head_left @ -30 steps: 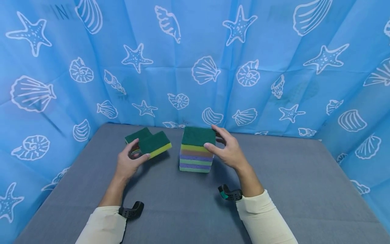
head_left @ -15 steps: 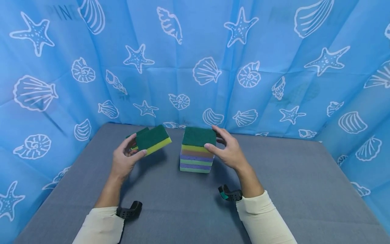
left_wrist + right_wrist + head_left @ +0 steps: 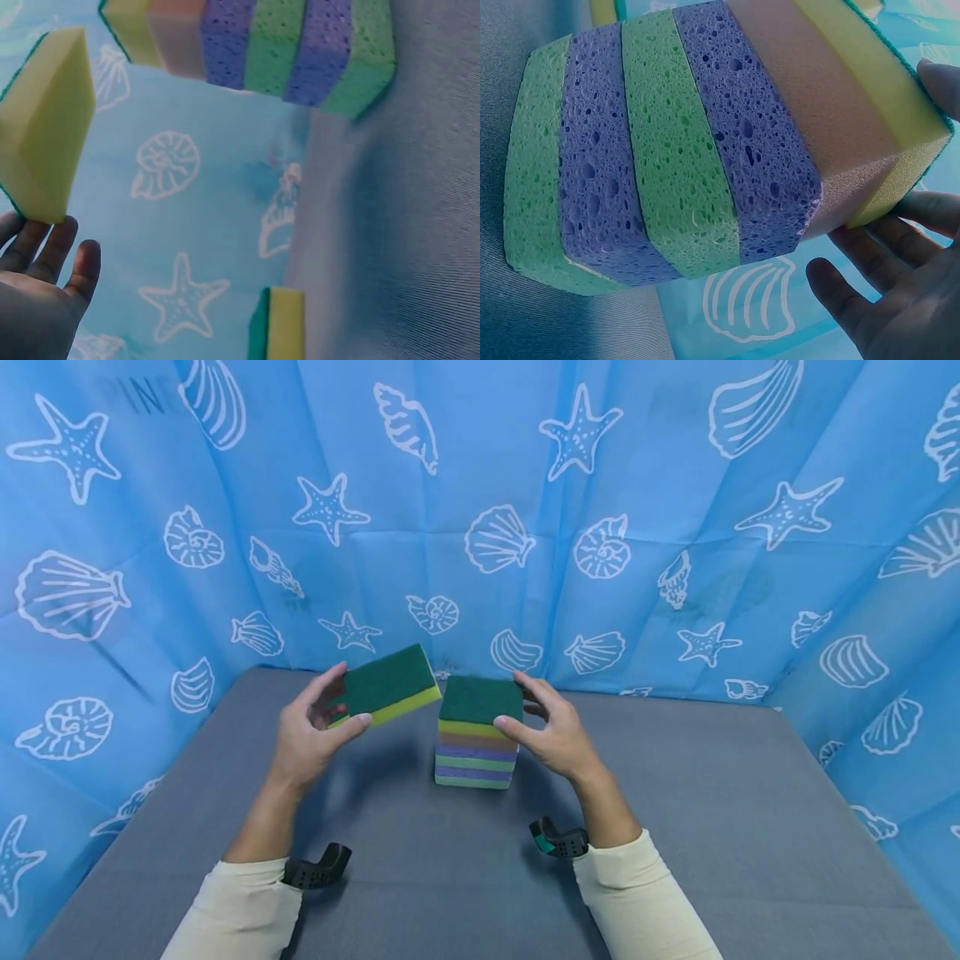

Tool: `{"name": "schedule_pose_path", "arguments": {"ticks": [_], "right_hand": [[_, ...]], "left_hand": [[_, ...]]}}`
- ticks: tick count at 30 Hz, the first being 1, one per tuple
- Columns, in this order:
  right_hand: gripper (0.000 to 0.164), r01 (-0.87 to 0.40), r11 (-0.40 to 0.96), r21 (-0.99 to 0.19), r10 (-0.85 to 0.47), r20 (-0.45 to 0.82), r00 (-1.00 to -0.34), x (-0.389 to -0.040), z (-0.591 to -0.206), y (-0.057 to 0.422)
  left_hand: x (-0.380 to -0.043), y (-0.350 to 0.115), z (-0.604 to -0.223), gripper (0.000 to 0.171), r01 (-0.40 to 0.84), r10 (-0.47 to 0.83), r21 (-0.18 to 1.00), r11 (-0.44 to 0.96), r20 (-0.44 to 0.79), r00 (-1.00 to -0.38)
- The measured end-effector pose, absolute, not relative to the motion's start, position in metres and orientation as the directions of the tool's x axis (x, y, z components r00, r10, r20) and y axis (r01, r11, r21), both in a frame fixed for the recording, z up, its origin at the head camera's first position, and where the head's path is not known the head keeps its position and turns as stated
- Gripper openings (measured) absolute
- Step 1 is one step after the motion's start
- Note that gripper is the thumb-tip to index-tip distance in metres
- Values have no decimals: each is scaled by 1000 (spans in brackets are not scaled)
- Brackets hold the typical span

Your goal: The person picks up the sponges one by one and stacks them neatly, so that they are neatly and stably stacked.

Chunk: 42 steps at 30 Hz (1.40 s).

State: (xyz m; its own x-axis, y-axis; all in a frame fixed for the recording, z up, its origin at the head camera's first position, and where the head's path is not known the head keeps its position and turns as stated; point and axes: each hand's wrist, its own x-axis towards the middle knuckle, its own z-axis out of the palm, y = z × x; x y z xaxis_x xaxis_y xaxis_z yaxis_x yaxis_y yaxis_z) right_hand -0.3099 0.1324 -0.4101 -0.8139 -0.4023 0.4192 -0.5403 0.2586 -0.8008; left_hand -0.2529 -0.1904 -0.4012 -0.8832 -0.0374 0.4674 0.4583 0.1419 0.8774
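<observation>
My left hand (image 3: pixel 311 727) pinches a yellow scouring sponge (image 3: pixel 392 681) with a dark green pad on top, thumb at its near edge and fingers behind. The sponge is tilted and raised off the table, its right end close to the stack. That stack of sponges (image 3: pixel 474 760) stands upright: green and purple cellulose ones alternate below, then a brownish-pink layer, then a yellow scouring sponge (image 3: pixel 870 82) with its green pad up. At the stack's right side my right hand (image 3: pixel 551 727) holds this top sponge between thumb and fingers.
Another green-and-yellow scouring sponge (image 3: pixel 285 322) lies on the table behind my left hand, mostly hidden in the head view. The grey cloth-covered table (image 3: pixel 675 793) ends at a blue curtain (image 3: pixel 420 552) printed with shells and starfish. Each wrist wears a black strap mount (image 3: pixel 318 867).
My left hand has lifted its sponge from the spot by the other loose sponge and carried it up and right toward the stack. My right hand has stayed at the stack.
</observation>
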Motion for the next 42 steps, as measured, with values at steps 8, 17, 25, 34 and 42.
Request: {"name": "schedule_pose_path", "arguments": {"ticks": [8, 17, 25, 34, 42], "right_hand": [[68, -551, 250, -796, -403, 432, -807, -311, -410, 132], [70, -552, 263, -792, -404, 429, -808, -311, -410, 134], [72, -566, 279, -775, -421, 431, -798, -311, -409, 136], [72, -555, 292, -779, -441, 406, -801, -296, -388, 132], [70, -536, 306, -787, -438, 383, -813, -283, -372, 128]], "left_hand": [[-257, -185, -391, 66, 455, 2, 877, 153, 460, -888], [-265, -174, -385, 67, 436, 55, 885, 162, 433, -899], [-273, -162, -381, 68, 456, 117, 876, 157, 442, -889], [-279, -151, -382, 70, 475, 163, 871, 127, 454, -876], [-283, -139, -381, 71, 485, 229, 868, 106, 453, -861]]}}
